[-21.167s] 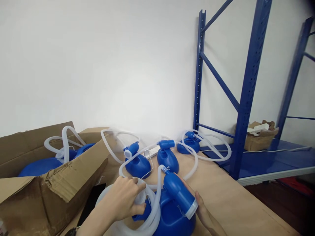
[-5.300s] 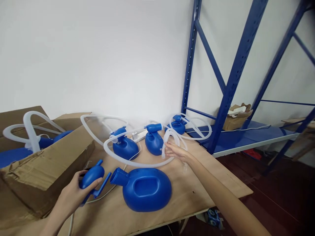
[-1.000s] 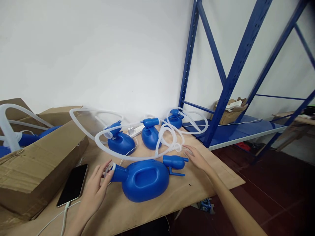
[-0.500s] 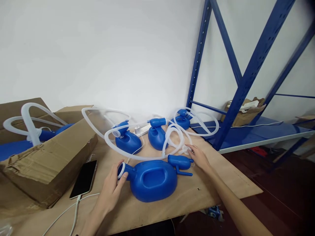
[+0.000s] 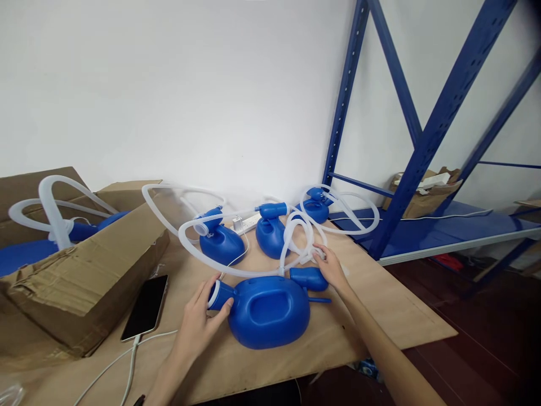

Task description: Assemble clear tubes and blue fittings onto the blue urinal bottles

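Observation:
A large blue plastic container (image 5: 270, 310) lies on the plywood table (image 5: 380, 316). My left hand (image 5: 203, 318) is wrapped round its neck with the white-rimmed mouth (image 5: 214, 293). My right hand (image 5: 332, 269) rests against a small blue funnel-shaped piece (image 5: 307, 277) just behind the container. Its fingers are closed on the end of a coiled translucent tube (image 5: 298, 234).
Three smaller blue containers (image 5: 222, 243) (image 5: 269, 237) (image 5: 316, 210) with looping tubes stand behind, beside a white power strip (image 5: 247, 223). An open cardboard box (image 5: 84, 270) sits left, a black phone (image 5: 146, 307) on a white cable beside it. Blue shelving (image 5: 406, 186) stands right; the table edge is near.
My left hand has closed tighter round the container's neck. My right hand has moved up from the table onto the tube's end beside the small blue piece.

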{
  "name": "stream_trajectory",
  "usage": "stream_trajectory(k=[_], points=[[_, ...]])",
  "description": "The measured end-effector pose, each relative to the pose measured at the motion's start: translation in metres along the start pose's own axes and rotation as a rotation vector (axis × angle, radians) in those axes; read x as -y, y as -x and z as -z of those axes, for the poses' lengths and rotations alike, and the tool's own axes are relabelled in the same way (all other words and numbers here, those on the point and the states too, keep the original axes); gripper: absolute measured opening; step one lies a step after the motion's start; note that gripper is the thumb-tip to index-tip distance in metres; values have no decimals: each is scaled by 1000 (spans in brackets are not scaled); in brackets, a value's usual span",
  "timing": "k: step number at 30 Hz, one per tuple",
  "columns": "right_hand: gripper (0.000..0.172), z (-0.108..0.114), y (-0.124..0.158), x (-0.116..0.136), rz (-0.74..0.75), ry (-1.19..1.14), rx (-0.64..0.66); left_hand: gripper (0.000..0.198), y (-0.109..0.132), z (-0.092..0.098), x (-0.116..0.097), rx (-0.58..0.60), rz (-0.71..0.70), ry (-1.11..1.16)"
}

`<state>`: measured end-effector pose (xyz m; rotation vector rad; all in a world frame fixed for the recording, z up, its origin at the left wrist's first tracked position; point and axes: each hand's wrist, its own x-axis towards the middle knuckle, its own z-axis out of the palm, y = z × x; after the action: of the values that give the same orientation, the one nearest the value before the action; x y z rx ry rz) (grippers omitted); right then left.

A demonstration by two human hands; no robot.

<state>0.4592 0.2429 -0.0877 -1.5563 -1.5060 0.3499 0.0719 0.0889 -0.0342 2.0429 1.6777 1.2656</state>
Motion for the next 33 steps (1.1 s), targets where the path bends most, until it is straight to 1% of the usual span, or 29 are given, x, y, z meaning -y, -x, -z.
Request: stream_trajectory(k=[2, 4, 7, 9, 11, 12, 14, 17, 21, 24, 26, 27, 28, 29, 30, 31, 32, 33], points=[[48, -2, 3, 9, -45, 19, 10, 53, -1, -2, 1, -13, -1, 22], [47, -6, 9, 18, -90, 39, 16, 53, 0, -9, 1, -30, 15, 83], [46, -17, 21, 31, -130, 55, 22, 56, 3, -28, -2, -25, 59, 266], [45, -26, 28, 37, -133, 51, 33, 60, 4, -43, -6, -23, 125, 405], [45, -31, 31, 41, -132, 45, 42, 62, 4, -53, -10, -44, 192, 476], [45, -32, 30, 43, -133, 42, 46, 62, 3, -55, -13, -51, 213, 480], [47, -32, 28, 44, -139, 35, 50, 61, 1, -51, -18, -36, 219, 452], [50, -28, 25, 45, -138, 22, 60, 61, 1, -37, -22, -31, 201, 374], [58, -25, 22, 46, -152, 25, 81, 58, 6, -21, -14, -103, 163, 283], [60, -18, 24, 50, -203, 57, 95, 56, 10, -18, -6, -118, 143, 255], [60, -8, 33, 60, -200, 72, 82, 55, 10, -16, -3, -127, 120, 231], [59, -3, 40, 68, -151, 52, 93, 54, 9, -16, -2, -138, 108, 214], [58, 3, 50, 78, -66, 21, 124, 53, 8, -15, -2, -156, 98, 192], [57, 8, 62, 90, 64, -33, 188, 52, 7, -13, -2, -182, 86, 166], [56, 12, 76, 103, 201, -89, 297, 51, 7, -12, -3, -208, 72, 137], [58, 14, 90, 116, 336, -92, 412, 50, 6, -10, -3, -233, 56, 109], [69, 14, 104, 128, 454, -46, 493, 49, 6, -9, -3, -251, 41, 85], [85, 12, 117, 139, 533, 1, 521, 50, 6, -8, -3, -261, 29, 69]])
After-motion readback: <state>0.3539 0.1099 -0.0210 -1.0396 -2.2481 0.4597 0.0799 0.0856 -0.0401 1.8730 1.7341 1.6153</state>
